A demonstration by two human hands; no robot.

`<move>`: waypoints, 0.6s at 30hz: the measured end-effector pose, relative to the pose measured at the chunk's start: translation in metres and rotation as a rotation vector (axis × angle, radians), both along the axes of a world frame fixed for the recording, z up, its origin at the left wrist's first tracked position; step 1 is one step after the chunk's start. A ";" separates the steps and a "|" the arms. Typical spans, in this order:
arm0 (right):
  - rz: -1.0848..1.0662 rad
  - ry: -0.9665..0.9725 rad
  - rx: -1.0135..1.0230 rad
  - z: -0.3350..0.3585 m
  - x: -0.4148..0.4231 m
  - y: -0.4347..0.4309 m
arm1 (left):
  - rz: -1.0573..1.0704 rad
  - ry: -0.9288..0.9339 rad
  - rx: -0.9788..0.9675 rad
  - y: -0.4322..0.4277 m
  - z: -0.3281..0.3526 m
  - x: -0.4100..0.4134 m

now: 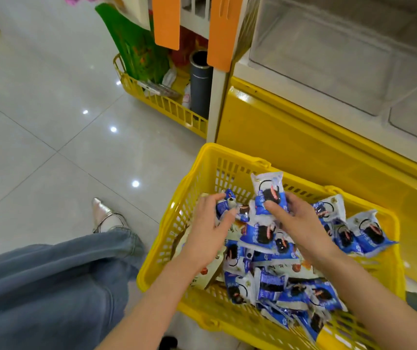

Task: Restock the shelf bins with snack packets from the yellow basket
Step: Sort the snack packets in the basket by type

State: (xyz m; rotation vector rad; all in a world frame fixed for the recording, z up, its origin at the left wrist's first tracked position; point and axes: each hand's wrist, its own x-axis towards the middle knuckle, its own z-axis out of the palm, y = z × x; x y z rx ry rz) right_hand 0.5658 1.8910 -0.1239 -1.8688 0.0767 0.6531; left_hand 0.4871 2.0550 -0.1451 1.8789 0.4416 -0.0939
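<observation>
Both forearms reach forward and down into the yellow basket (167,236), which sits on the tiled floor (38,122) just beside the shelf's yellow base (303,152). The left hand (208,233) is palm-down over the basket's left side, its fingers and thumb curled round a small blue packet (223,205). The right hand (302,223) pinches a white-and-blue packet (268,189) between thumb and fingers, holding it upright above the heap.

Under both hands the basket holds a loose pile of snack packets (270,279) — mostly blue and white, with a few beige packets (208,274) along the left side. Up on the right, the clear shelf bins (328,61) stand above the yellow base; what they hold cannot be told. Further back on the floor, a second yellow basket (167,104) holds a green bag (136,46) and a dark cylinder (200,84) — two orange tags (166,21) hang above it. A pointed shoe (102,213) and a jeans leg (50,286) show at left.
</observation>
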 end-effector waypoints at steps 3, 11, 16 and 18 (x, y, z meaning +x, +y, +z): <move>-0.023 0.093 0.164 0.014 -0.006 0.006 | -0.104 0.194 -0.485 -0.014 0.000 0.002; 0.058 -0.219 -0.015 0.024 -0.012 0.016 | 0.229 0.217 -0.749 -0.006 -0.007 -0.005; 0.309 -0.238 -0.068 0.014 -0.032 0.032 | 0.133 0.070 -0.860 0.005 0.002 -0.001; 0.435 -0.371 -0.183 0.010 -0.039 0.042 | 0.115 0.024 -0.742 0.008 0.004 -0.001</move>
